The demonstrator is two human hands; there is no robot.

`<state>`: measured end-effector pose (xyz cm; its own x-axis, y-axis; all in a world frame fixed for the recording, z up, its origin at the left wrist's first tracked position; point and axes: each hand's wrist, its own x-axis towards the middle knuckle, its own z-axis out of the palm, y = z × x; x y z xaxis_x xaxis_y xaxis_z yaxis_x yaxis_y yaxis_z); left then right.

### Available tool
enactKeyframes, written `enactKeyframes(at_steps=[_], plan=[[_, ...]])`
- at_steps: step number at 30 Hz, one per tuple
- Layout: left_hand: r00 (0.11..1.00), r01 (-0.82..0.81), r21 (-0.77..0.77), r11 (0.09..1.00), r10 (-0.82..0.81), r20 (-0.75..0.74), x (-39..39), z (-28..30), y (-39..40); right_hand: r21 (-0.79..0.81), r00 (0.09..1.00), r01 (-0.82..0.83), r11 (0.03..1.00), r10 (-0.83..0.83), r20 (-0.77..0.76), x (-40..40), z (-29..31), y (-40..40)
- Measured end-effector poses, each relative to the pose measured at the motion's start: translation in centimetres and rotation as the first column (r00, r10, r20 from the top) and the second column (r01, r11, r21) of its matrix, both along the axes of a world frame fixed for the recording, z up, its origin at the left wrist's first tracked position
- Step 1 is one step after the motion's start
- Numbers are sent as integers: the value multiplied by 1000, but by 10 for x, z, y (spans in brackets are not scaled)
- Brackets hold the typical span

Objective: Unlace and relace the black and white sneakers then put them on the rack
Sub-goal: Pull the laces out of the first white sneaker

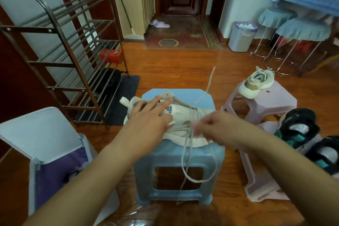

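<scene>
Item: sneaker [176, 121], cream-white with a blue logo on the tongue, lying on its side on the blue stool [178, 154] directly in front of you. Judged light, with a soft upper over a firmer sole; take hold of it across the tongue and collar, where it gives least.

Item: lace [187, 154], pale, flat and limp, partly threaded, one long loop hanging down the stool's front and one end trailing away over the floor. Likely to slip back through the eyelets; best pinched close to the shoe.

Your left hand [146, 119]: fingers straight and slightly spread, pressing flat on the tongue.

Your right hand [211, 126]: blurred; fingers appear drawn together, pinching the lace beside the eyelets.

Second sneaker [256, 82]: on the pink stool [271, 102], well apart. Rack [60, 57]: to your left.
</scene>
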<state>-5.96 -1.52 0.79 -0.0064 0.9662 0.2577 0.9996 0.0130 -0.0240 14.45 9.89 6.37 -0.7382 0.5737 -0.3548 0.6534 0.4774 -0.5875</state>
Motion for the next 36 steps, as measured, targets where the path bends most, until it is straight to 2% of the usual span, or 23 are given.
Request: enactKeyframes(at_steps=[1, 2, 7, 10, 11, 12, 13, 14, 15, 16, 17, 19, 20, 21, 22, 23, 24, 26, 30, 33, 34, 35, 36], plan=[[1000, 1, 10, 1000, -1, 2, 1, -1, 0, 59, 977, 176, 983, -167, -135, -9, -5, 6], [1000, 4, 21, 1000, -4, 4, 1, -2, -1, 99, 950, 263, 960, -240, -200, -18, -10, 11], [1000, 15, 54, 998, -15, 2, 1, -6, -1, 164, 951, 310, 937, -304, -57, -51, -33, 23], [1000, 9, 61, 998, -10, 17, 0, -6, -1, 93, 952, 293, 951, -281, -125, -50, -26, 28], [1000, 9, 60, 998, -11, 28, 0, -6, -1, 50, 967, 200, 978, -189, -172, -41, -19, 26], [999, 8, 57, 998, -10, 36, -1, -6, 0, 7, 987, 9, 1000, -7, -158, -30, -8, 20], [999, 4, 51, 999, -7, 41, -1, -6, 0, -67, 966, -249, 966, 243, -86, -19, 4, 11], [999, 0, 50, 999, -2, 47, -2, -7, 1, -195, 880, -468, 862, 476, -10, -10, 13, -1], [998, -2, 52, 999, -1, 55, -2, -8, 3, -318, 772, -588, 744, 634, 54, -2, 18, -12], [998, 0, 57, 998, -4, 61, -4, -9, 4, -388, 692, -628, 675, 712, 120, 4, 17, -19], [998, 6, 64, 998, -10, 63, -5, -11, 4, -412, 651, -633, 655, 739, 174, 7, 13, -21], [997, 17, 63, 998, -22, 75, -7, -11, 4, -332, 677, -624, 707, 702, 222, 9, 3, -18], [996, 18, 52, 998, -23, 89, -7, -10, 3, -247, 753, -575, 780, 623, 214, 8, -2, -11], [994, 16, 38, 999, -20, 105, -7, -9, 1, -141, 859, -458, 878, 478, 182, 7, -8, -2], [993, 12, 25, 1000, -15, 120, -6, -7, 0, -42, 959, -263, 964, 266, 95, 5, -12, 6], [992, 9, 17, 1000, -11, 129, -5, -6, 0, 27, 998, -48, 998, 49, -37, 0, -17, 13], [991, 6, 12, 1000, -8, 133, -4, -5, 0, 55, 983, 115, 992, -106, -153, -7, -20, 16], [991, 12, 4, 1000, -12, 135, -3, -4, -1, 77, 950, 243, 967, -221, -223, -24, -25, 15], [988, 23, 6, 1000, -24, 150, -1, -2, -2, 134, 952, 304, 943, -296, -78, -50, -29, 20], [990, 14, 10, 1000, -15, 140, -2, -3, -2, -9, 943, 313, 950, -312, -115, -47, -24, 29], [990, 11, 15, 1000, -13, 139, -3, -4, -1, -61, 957, 239, 969, -246, -155, -38, -18, 27], [991, 9, 21, 1000, -12, 135, -3, -5, -1, -112, 981, 76, 991, -94, -168, -27, -8, 23], [991, 7, 25, 1000, -10, 131, -3, -6, 0, -181, 980, -165, 969, 141, -142, -16, 3, 14]])
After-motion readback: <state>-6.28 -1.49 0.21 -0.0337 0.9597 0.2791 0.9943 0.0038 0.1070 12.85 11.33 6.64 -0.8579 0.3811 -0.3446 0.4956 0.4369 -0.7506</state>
